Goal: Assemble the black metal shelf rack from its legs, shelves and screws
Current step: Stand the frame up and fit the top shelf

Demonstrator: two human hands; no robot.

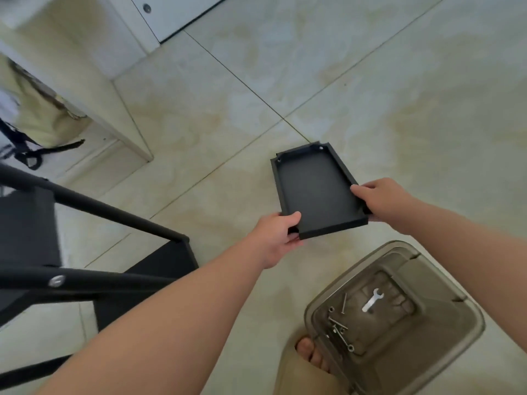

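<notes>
Pale floor tiles (370, 95) are spreading out under everything, shiny and a bit yellow in places.

Closest to the person, a bare-toed foot in a tan slipper (302, 369) is standing right beside a see-through plastic tub (445, 280). Small silver screws (338, 327) are lying loose in it, and a little flat wrench (372, 300) is sitting in the middle.

Over on the left, the half-built rack (108, 209) is lying with its long black legs stretching across.

A bit farther out, both hands are holding one black shelf (316, 192) out over the floor. The left hand (278, 236) is pinching the near edge, thumb on top and fingers curled under. The right hand (382, 199) is wrapping round the near right corner. The shelf's rim is facing up, and small holes are showing at its far corners.

Far back, a white wall corner (85, 67) is sticking out, and a cloth bag (37, 115) is slumping behind it.

I think trouble could be coming in two ways. The hands are gripping only the near end, so the far end could dip and slide free, and those toes are bare. A step backward could also be knocking the tub and sending screws rolling away.
</notes>
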